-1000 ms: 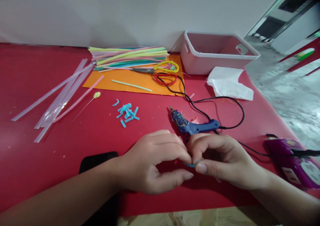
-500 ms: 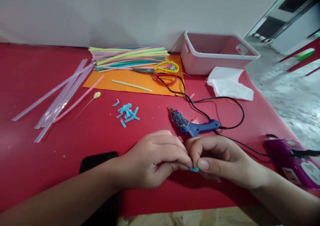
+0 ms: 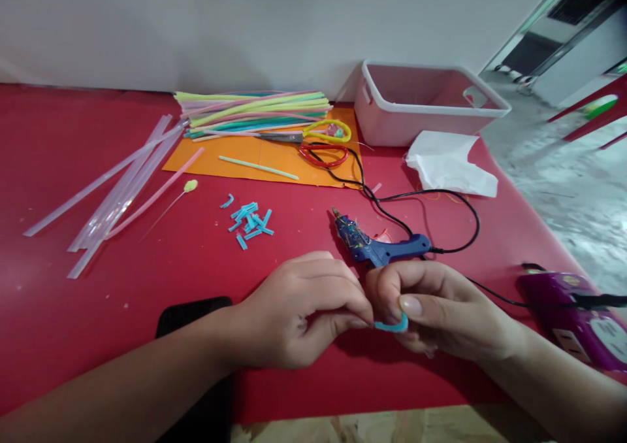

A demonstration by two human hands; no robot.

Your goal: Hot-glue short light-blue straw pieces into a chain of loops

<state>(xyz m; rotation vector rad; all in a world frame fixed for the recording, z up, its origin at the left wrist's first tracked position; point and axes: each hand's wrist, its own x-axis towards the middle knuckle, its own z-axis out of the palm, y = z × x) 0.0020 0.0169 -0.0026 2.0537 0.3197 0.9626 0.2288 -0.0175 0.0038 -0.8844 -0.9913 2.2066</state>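
Note:
Between my two hands is a short blue pipe cleaner piece [image 3: 396, 327], bent into a hook shape. My right hand [image 3: 435, 306] is closed, pinching its curled end between thumb and forefinger. My left hand [image 3: 313, 309] is closed too, its thumb and fingertips pressed together at the strip's other end. Several more cut blue pipe cleaner pieces [image 3: 251, 222] lie in a loose pile on the red table [image 3: 294, 391], beyond my left hand. Just beyond my right hand lies a blue glue gun [image 3: 382, 250] on its side, nozzle pointing away to the left.
Coloured pipe cleaners [image 3: 255, 113] and scissors [image 3: 304, 139] lie on orange card [image 3: 274, 168]. Clear glue sticks [image 3: 122, 201] are at left, with a yellow-tipped wire [image 3: 190, 186]. A plastic basket [image 3: 431, 116], white cloth [image 3: 450, 162], purple power strip [image 3: 573, 312] and black phone-like object [image 3: 193, 309] surround the space.
My right fingers have shifted slightly right and up, away from my left fingertips. More of the blue piece now shows, curved between the hands.

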